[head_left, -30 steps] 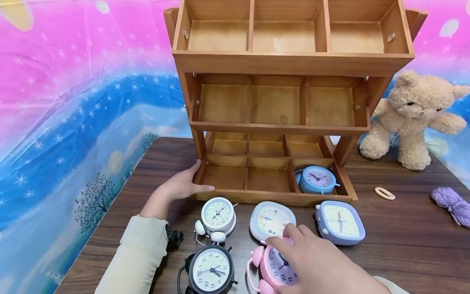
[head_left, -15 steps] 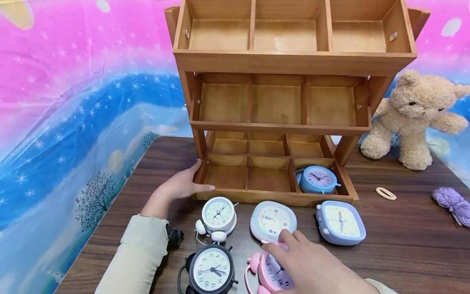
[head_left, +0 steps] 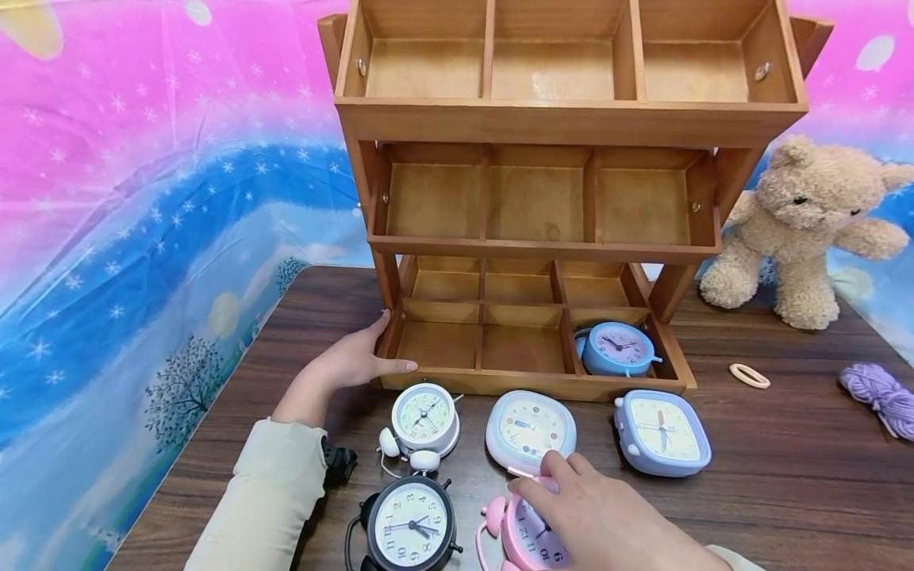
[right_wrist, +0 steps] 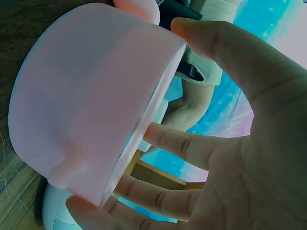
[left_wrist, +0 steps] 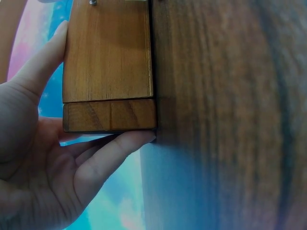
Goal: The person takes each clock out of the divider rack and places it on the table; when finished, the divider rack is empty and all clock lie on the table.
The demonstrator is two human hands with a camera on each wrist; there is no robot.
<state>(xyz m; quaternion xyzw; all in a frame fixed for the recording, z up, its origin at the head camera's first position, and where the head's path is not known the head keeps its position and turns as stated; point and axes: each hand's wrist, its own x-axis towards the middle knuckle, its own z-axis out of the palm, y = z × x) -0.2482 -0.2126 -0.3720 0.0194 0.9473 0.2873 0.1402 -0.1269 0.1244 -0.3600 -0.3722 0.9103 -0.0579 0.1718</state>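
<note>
My left hand (head_left: 343, 365) rests on the left front corner of a wooden shelf (head_left: 528, 385). In the left wrist view its fingers lie rather straight along the rim and front of the wooden side panel (left_wrist: 108, 52). With thumb and fingertips around the rim, my right hand (head_left: 600, 511) holds a pink twin-bell alarm clock (head_left: 516, 535) at the bottom of the head view, covering part of its dial. In the right wrist view the pink clock's smooth casing (right_wrist: 86, 96) fills the left side. Just beyond stands a pale blue-and-pink clock (head_left: 530, 428).
A white twin-bell clock (head_left: 424, 416), a black one (head_left: 410, 525) and a square lavender clock (head_left: 660, 432) are on the table. A blue clock (head_left: 620, 347) sits in the bottom tier's right compartment. Farther right are a teddy bear (head_left: 803, 230), a wooden ring (head_left: 750, 375) and purple yarn (head_left: 881, 398).
The pink clock and my right hand have shifted slightly left and nearer the bottom of the head view, and the clock has turned a little. My left hand has stayed put.
</note>
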